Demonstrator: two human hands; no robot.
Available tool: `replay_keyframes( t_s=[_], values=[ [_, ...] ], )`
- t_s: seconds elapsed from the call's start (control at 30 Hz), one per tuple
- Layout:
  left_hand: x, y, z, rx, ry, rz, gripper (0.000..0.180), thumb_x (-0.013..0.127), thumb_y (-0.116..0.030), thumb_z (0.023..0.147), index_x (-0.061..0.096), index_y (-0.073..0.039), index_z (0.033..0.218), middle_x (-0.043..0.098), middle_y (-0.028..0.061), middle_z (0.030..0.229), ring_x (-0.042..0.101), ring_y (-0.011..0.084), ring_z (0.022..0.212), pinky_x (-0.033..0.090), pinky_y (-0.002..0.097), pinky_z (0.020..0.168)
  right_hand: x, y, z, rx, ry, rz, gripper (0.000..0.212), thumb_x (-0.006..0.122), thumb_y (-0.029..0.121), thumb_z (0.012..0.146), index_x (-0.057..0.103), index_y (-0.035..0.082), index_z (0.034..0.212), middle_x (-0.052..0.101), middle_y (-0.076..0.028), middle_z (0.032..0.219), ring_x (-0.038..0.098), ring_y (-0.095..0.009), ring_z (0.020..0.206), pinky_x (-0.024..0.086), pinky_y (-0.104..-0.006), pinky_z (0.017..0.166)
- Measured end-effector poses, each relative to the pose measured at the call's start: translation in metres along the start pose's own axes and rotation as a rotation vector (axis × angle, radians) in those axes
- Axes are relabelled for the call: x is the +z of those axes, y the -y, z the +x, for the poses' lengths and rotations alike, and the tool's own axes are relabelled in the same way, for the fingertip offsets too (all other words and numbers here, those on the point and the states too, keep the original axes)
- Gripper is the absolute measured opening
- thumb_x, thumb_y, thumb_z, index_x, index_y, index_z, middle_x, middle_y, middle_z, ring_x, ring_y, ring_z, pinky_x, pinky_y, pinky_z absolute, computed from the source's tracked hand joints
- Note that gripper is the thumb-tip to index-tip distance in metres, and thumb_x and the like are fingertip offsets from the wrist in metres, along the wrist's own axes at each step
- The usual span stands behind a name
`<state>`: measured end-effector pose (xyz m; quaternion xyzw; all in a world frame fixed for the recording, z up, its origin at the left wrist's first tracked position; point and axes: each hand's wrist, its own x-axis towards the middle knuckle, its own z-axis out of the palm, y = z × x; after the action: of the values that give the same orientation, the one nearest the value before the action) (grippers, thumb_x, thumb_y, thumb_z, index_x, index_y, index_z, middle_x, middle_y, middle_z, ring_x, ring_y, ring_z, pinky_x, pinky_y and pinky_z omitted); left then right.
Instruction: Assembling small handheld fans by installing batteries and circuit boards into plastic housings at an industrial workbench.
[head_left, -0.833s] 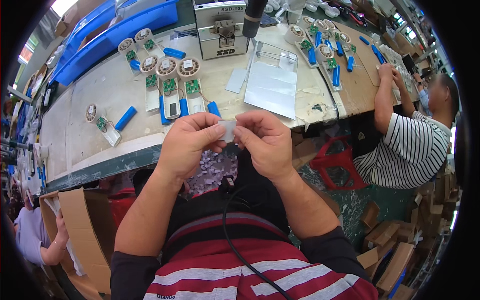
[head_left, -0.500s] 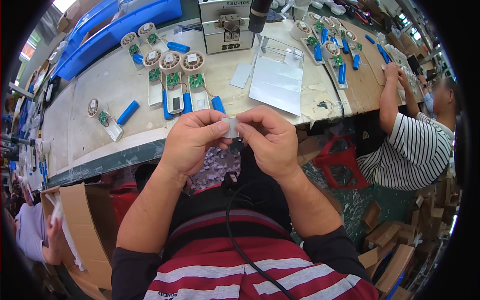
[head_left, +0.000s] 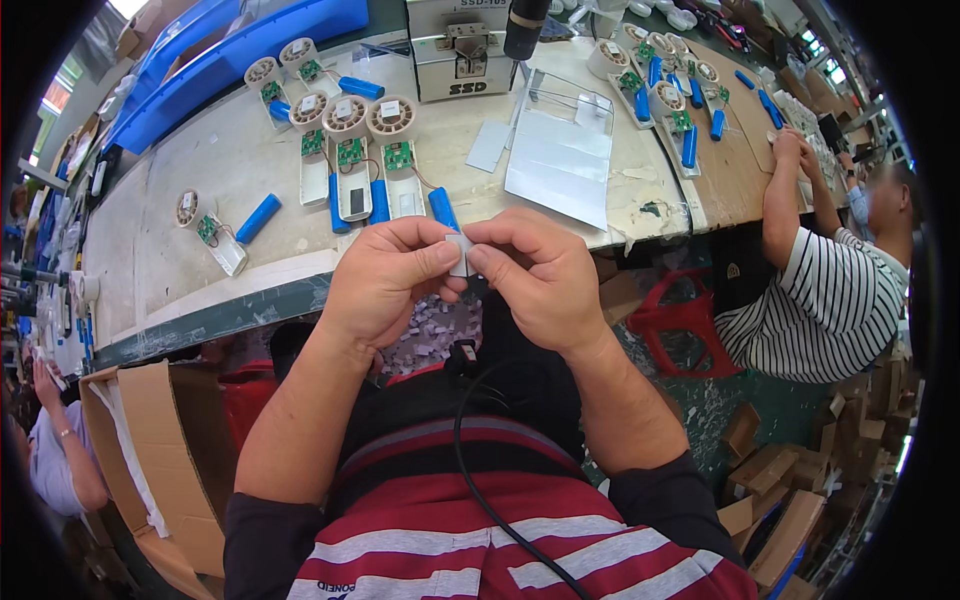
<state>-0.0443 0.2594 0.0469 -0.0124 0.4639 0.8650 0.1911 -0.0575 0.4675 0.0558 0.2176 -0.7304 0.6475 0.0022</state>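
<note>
Workbench [head_left: 140, 255] ahead — fingers [head_left: 436, 257] have neared (grey piece [head_left: 460, 264] between).

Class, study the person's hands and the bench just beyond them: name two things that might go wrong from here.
1. The small pale piece is pinched by the fingertips of the left hand and right hand; if it slipped, it might drop among the pale scraps below and be hard to find.
2. A blue cylinder lies just beyond the hands, with a thin wire beside it; a knock could perhaps roll it and tug the wire.
</note>
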Motion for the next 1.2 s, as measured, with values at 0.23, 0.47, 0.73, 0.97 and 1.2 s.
replay_keyframes(
  t_s=[0.23, 0.47, 0.73, 0.97, 1.2],
  values=[
    [-0.001, 0.004, 0.001, 0.030, 0.017, -0.059, 0.008, 0.072, -0.007, 0.100, 0.070, 0.000, 0.104, 0.074, 0.0086, 0.091, 0.072, 0.0154, 0.076, 0.060, 0.0276, 0.067, 0.003, 0.005, -0.001, 0.067, 0.101, 0.247, 0.021, 0.068, -0.003, 0.096, 0.073, -0.005, 0.116, 0.067, -0.008, 0.100, 0.074, -0.013, 0.085, 0.056, -0.0249, 0.072],
    [-0.004, 0.004, 0.000, 0.003, 0.003, -0.039, 0.011, 0.072, -0.008, 0.099, 0.067, -0.002, 0.107, 0.073, 0.0092, 0.091, 0.070, 0.0184, 0.076, 0.058, 0.0311, 0.069, 0.002, 0.010, -0.001, 0.105, 0.117, 0.269, 0.022, 0.065, -0.004, 0.097, 0.072, -0.006, 0.118, 0.067, -0.009, 0.102, 0.074, -0.014, 0.087, 0.058, -0.0260, 0.075],
    [0.001, -0.002, -0.005, 0.017, -0.002, 0.026, 0.011, 0.075, -0.008, 0.098, 0.068, -0.001, 0.104, 0.073, 0.0069, 0.090, 0.072, 0.0143, 0.074, 0.059, 0.0267, 0.066, -0.003, 0.002, -0.003, 0.158, 0.021, 0.154, 0.020, 0.071, 0.001, 0.092, 0.072, -0.004, 0.112, 0.069, -0.005, 0.096, 0.068, -0.009, 0.080, 0.056, -0.0248, 0.072],
    [-0.008, -0.005, -0.008, 0.051, -0.036, -0.022, 0.011, 0.070, -0.006, 0.097, 0.064, -0.003, 0.106, 0.071, 0.0106, 0.090, 0.071, 0.0205, 0.077, 0.059, 0.0323, 0.068, -0.005, 0.003, -0.003, 0.100, -0.010, 0.036, 0.016, 0.071, 0.000, 0.091, 0.070, -0.003, 0.107, 0.072, -0.005, 0.096, 0.067, -0.009, 0.078, 0.055, -0.0250, 0.069],
    [-0.011, 0.009, -0.021, 0.120, 0.000, -0.220, 0.023, 0.065, 0.000, 0.095, 0.061, 0.000, 0.118, 0.070, 0.0109, 0.097, 0.068, 0.0186, 0.077, 0.056, 0.0305, 0.071, 0.012, -0.008, 0.000, 0.447, 0.057, 0.703, 0.009, 0.066, 0.000, 0.097, 0.067, -0.006, 0.103, 0.073, -0.012, 0.089, 0.072, -0.016, 0.072, 0.060, -0.0262, 0.063]
  ],
)
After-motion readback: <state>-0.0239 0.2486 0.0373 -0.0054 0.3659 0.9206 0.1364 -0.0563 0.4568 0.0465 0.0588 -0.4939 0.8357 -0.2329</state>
